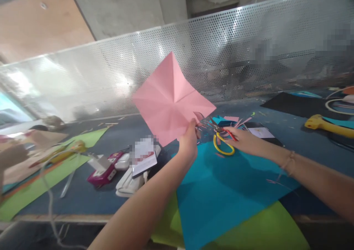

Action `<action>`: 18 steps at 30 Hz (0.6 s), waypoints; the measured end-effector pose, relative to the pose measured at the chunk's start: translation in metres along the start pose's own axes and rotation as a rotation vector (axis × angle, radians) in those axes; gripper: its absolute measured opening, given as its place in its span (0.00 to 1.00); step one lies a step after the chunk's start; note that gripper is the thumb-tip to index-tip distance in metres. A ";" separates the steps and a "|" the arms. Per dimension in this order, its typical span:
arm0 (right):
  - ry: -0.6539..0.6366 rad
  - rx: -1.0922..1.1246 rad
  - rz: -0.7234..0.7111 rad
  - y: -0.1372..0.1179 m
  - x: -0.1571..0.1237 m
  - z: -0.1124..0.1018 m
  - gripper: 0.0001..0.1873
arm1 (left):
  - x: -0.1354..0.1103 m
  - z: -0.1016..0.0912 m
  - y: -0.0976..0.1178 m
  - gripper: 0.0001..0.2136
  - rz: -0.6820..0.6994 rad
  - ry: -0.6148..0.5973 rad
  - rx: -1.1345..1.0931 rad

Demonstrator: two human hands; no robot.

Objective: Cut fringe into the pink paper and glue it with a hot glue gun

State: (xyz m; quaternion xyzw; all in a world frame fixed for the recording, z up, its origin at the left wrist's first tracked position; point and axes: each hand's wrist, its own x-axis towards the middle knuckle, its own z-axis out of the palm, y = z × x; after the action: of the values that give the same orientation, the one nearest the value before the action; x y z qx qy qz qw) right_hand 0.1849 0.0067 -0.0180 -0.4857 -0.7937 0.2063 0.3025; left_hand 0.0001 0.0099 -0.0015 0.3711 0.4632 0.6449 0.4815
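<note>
Head view: your left hand (190, 138) pinches the creased pink paper (162, 102) at its lower right edge, raised above the table (88, 202), probably to keep the sheet clear. Your right hand (240, 136) grips yellow-looped scissors (218, 129), blades toward your left hand; blur hides whether they touch paper. Sheet: thin, matte, diamond-like, folds radiating from centre. Below, smooth blue paper (221, 198) overlaps green paper (265, 228); thin pink strips (238, 122) lie behind. Beyond: shiny perforated metal screen (110, 84).
</note>
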 end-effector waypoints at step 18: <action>0.160 0.522 0.027 -0.019 -0.001 0.006 0.14 | -0.022 0.011 -0.011 0.11 -0.269 -0.507 -0.185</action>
State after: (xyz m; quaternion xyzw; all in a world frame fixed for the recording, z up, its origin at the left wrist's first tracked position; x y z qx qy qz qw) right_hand 0.1692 -0.0032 -0.0106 -0.4166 -0.6807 0.3691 0.4763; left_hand 0.0189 -0.0079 -0.0094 0.4101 0.3125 0.5014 0.6949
